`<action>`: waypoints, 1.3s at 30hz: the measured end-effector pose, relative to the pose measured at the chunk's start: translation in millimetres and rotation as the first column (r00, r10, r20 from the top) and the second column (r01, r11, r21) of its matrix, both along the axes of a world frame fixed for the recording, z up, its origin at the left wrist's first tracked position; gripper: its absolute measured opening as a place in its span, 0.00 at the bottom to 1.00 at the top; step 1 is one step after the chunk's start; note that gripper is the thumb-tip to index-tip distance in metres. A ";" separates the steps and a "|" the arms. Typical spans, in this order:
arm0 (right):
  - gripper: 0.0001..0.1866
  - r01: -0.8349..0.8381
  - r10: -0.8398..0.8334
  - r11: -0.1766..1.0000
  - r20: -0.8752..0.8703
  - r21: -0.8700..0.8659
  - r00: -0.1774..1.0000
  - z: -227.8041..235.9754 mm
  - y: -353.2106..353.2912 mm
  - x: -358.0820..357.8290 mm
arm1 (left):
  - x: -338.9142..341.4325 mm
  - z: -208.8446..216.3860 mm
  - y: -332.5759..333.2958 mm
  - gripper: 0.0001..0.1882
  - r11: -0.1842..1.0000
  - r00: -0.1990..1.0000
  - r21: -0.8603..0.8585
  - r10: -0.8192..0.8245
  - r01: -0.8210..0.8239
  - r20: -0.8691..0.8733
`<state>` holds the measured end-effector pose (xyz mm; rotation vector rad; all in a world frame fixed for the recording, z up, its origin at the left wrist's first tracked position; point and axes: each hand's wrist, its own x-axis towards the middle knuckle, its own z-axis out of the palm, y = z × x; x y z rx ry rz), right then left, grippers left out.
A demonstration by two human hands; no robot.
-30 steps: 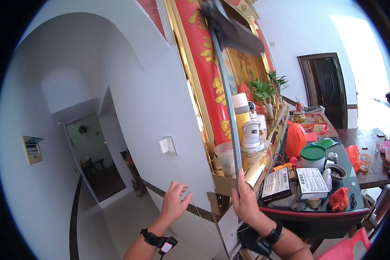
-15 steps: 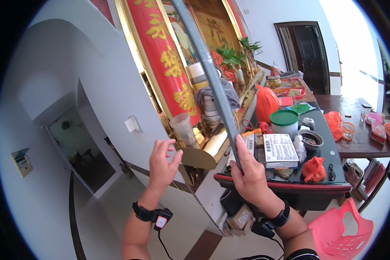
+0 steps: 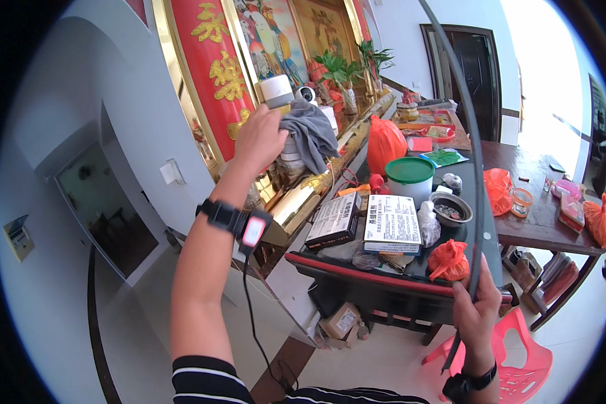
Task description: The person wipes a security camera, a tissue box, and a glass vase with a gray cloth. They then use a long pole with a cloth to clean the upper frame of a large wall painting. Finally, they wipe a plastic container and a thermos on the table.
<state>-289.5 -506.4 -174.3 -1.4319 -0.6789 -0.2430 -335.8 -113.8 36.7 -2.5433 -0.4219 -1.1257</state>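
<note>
My left hand (image 3: 258,140) reaches out to the shelf at the front of the altar, its fingers closed at the left edge of a bunched grey cloth (image 3: 311,132). The fingertips are partly hidden. Behind the hand stands a white cylindrical device (image 3: 276,89), with a small white camera (image 3: 306,94) beside it. At the lower right, my right hand (image 3: 477,306) grips a long, thin grey bar (image 3: 476,168) near its lower end. The bar rises steeply past the table and leaves the view at the top.
A dark table (image 3: 357,266) holds white boxes (image 3: 392,221), a green-lidded tub (image 3: 409,176), a metal bowl (image 3: 451,209) and orange bags (image 3: 386,143). A pink plastic chair (image 3: 528,350) stands at the lower right. Potted plants (image 3: 343,71) stand on the altar.
My left hand has moved forward and up to the grey cloth. My right hand has carried the bar to the right, and the bar now shows its narrow side. The view has shifted right.
</note>
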 end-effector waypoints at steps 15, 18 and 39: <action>0.34 0.395 -0.341 0.908 0.298 -0.140 0.892 -58.6 -65.3 -23.1 | 138.8 11.2 75.7 0.12 0.963 0.907 0.146 0.265 -0.228 -0.326; 0.35 0.372 -0.355 0.918 0.132 -0.139 0.926 -70.7 -62.5 -29.6 | 145.8 28.2 81.9 0.12 0.964 0.942 0.155 0.247 -0.215 -0.230; 0.28 -0.002 0.049 0.973 0.196 -0.230 0.979 -91.8 -58.6 -41.1 | 76.5 225.8 122.9 0.14 0.421 0.286 -0.062 -0.494 0.905 0.821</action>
